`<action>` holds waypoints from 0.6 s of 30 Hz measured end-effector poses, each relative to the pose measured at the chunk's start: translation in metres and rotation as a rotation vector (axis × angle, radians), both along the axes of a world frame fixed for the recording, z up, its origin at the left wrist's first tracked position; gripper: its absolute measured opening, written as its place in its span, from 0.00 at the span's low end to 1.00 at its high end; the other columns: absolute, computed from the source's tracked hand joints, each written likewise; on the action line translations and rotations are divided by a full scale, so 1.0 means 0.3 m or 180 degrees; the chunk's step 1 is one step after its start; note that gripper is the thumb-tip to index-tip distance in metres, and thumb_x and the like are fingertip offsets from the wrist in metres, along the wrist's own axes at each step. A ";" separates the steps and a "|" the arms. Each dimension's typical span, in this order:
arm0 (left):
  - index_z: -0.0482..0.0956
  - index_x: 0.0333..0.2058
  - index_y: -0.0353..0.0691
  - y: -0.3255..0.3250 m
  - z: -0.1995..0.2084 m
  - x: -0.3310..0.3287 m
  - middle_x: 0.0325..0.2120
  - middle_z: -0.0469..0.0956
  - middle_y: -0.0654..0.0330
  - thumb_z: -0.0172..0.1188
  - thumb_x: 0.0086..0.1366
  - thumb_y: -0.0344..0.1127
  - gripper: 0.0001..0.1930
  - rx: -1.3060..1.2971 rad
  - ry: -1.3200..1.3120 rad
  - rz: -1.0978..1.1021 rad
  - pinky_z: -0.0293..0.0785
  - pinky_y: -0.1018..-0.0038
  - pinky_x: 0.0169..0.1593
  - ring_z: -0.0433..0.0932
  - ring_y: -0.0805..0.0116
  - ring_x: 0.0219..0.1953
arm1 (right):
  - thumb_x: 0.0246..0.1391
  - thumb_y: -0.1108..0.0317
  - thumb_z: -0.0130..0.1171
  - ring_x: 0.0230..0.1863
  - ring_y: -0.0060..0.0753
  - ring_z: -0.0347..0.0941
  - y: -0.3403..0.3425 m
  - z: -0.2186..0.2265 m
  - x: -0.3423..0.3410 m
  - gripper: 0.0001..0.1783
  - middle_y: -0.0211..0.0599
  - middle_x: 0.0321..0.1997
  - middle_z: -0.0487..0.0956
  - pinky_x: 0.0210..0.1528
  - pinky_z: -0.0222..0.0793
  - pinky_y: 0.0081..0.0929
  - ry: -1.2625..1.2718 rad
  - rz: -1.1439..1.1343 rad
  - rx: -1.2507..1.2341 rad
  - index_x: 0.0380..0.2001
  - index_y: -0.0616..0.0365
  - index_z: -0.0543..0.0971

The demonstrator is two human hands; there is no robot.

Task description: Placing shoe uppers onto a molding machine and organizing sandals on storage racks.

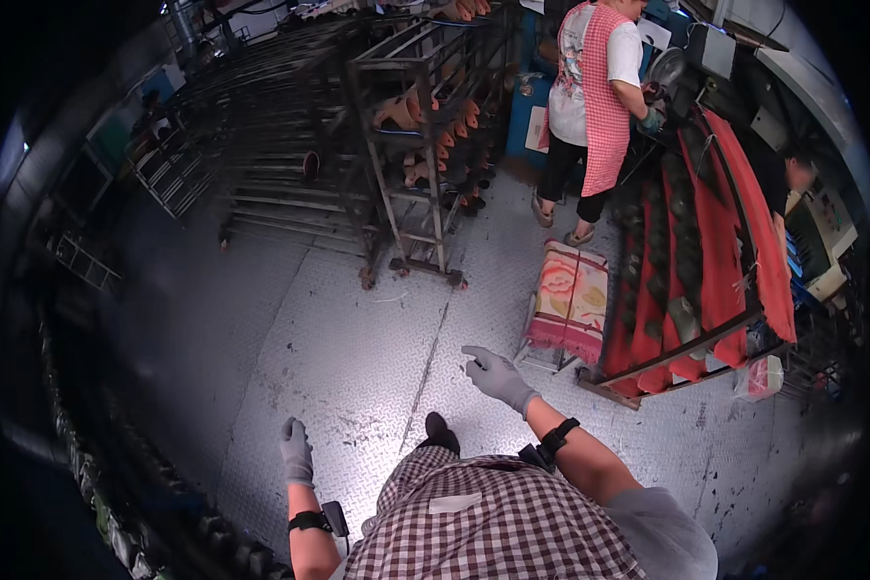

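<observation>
My left hand [297, 452], in a grey glove, hangs over the metal floor [348, 387] with its fingers loosely extended and nothing in them. Further right and forward, my right hand [499, 378] wears the same kind of glove. Its fingers reach out to the left, slightly bent and apart, and it too is without any object. Nearest to the right hand is a stool topped with a folded floral cloth [571, 295], tied with a cord; the hand does not touch it. Black bands with small devices circle both my wrists.
Ahead stands a wheeled metal rack [435, 213] holding orange-brown shoe-shaped pieces. At right, a slanted rack lined with red cloth [720, 271] carries rows of dark items. A co-worker in a red checked apron [607, 106] stands at a machine; another person [788, 188] is behind the rack.
</observation>
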State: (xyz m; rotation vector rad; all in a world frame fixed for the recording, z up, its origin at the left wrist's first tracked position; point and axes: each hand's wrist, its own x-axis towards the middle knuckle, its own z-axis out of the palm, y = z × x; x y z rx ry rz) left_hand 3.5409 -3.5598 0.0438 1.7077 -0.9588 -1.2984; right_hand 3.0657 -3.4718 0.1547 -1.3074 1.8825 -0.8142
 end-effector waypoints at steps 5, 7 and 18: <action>0.75 0.58 0.41 -0.505 0.156 -0.690 0.41 0.80 0.64 0.57 0.68 0.46 0.24 -0.0652 0.0040 -0.1152 0.71 0.75 0.39 0.76 0.73 0.39 | 0.62 0.62 0.52 0.38 0.32 0.80 -0.196 0.155 -0.226 0.23 0.42 0.37 0.83 0.45 0.73 0.29 -0.0537 -0.0722 0.0164 0.59 0.56 0.74; 0.72 0.60 0.37 -0.616 0.358 -1.024 0.46 0.79 0.61 0.58 0.69 0.44 0.25 -0.0726 0.0194 -0.1937 0.72 0.75 0.48 0.76 0.74 0.45 | 0.62 0.64 0.52 0.35 0.29 0.78 -0.276 0.185 -0.384 0.23 0.40 0.35 0.83 0.42 0.73 0.28 -0.0584 -0.0963 -0.0048 0.59 0.58 0.74; 0.69 0.61 0.31 -1.150 1.303 -1.842 0.56 0.74 0.53 0.51 0.69 0.27 0.22 -0.3284 0.0010 -0.2170 0.68 0.72 0.61 0.73 0.67 0.57 | 0.67 0.67 0.51 0.35 0.17 0.73 -1.266 0.495 -1.378 0.22 0.30 0.37 0.78 0.40 0.72 0.19 -0.0331 -0.0983 -0.1674 0.60 0.65 0.71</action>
